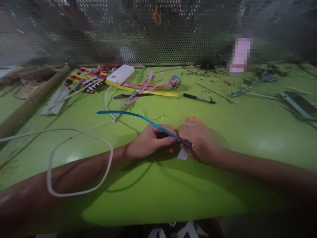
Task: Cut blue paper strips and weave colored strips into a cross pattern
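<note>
My left hand (155,140) is closed in a pinch on one end of a blue strip (133,114). The strip's long free end arcs up and away to the left, above the table. Close against it, my right hand (198,140) is curled shut, knuckles up. A pale grey strip (183,153) pokes out below its fingers, and a bit of orange (194,118) shows over the knuckles. Where the two hands meet, the fingertips hide how these pieces touch each other.
A white cable (111,158) loops over my left forearm toward a white power bank (121,74). Behind lie several coloured strips (153,93), a woven multicoloured piece (81,79), a strand ball (174,82) and a black pen (199,98). A phone (298,105) lies right, a bamboo pole (32,102) left.
</note>
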The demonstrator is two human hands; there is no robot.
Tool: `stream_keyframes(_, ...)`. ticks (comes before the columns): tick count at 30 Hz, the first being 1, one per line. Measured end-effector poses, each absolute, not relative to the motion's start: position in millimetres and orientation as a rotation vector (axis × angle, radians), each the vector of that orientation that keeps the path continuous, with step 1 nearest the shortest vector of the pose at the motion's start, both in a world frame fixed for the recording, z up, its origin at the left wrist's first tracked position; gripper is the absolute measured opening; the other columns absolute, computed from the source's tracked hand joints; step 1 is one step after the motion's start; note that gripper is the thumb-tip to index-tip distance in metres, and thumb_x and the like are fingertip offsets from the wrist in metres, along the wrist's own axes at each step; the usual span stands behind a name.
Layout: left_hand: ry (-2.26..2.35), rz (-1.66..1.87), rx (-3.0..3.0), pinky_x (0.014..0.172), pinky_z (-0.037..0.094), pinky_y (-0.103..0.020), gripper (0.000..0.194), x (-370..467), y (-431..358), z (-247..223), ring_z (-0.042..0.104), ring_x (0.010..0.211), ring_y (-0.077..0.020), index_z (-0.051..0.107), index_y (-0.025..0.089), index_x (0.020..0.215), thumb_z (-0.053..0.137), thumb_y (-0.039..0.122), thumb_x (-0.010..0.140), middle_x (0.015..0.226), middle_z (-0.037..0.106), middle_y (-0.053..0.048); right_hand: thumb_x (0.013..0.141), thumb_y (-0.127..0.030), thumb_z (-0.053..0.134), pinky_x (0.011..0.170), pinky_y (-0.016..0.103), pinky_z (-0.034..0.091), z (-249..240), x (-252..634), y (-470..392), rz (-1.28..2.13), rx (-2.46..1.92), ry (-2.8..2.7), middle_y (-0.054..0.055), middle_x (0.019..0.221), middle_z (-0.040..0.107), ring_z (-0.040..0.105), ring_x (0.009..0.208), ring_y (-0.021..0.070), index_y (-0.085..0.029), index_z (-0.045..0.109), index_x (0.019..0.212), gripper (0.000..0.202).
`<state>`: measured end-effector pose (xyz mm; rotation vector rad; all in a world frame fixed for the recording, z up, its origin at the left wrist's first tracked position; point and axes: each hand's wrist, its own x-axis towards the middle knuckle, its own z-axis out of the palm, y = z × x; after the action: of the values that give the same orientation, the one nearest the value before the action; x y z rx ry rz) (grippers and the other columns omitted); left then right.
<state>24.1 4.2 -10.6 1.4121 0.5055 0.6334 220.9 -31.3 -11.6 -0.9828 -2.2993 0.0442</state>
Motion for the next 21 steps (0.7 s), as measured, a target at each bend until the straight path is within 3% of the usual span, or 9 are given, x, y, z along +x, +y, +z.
stream_keyframes(5,0.498,0.642,1.412,0.059,0.052,-0.02,0.019,25.5,3.0,-11.4,0.062,0.059,-0.009,0.071,0.012,0.073,0.07,0.02,0.09,0.072,0.069,-0.002,0.086,-0.017,0.054,0.063,0.031,0.028,-15.8,216.8,-32.9,0.067,-1.066,-2.219,-0.002,0.057,0.045,0.035,0.059,0.014,-0.022,0.04,0.059,0.031)
stream_keyframes(14,0.532,0.673,1.517,0.061,0.055,-0.022,0.015,21.4,-3.4,-13.1,0.064,0.059,-0.0116,0.078,0.014,0.082,0.073,0.026,0.089,0.065,0.069,-0.001,0.09,-0.019,0.059,0.065,0.031,0.025,-17.3,217.0,-32.5,0.038,-1.033,-2.241,-0.002,0.06,0.043,0.037,0.063,0.0146,-0.022,0.039,0.065,0.032)
stream_keyframes(21,0.549,0.664,1.512,0.059,0.054,-0.021,0.018,22.3,-2.7,-10.2,0.063,0.059,-0.0104,0.075,0.014,0.078,0.072,0.026,0.09,0.071,0.072,-0.001,0.091,-0.02,0.054,0.066,0.033,0.026,-14.5,215.8,-36.3,0.056,-1.11,-2.229,-0.001,0.06,0.041,0.036,0.063,0.0161,-0.022,0.035,0.064,0.034)
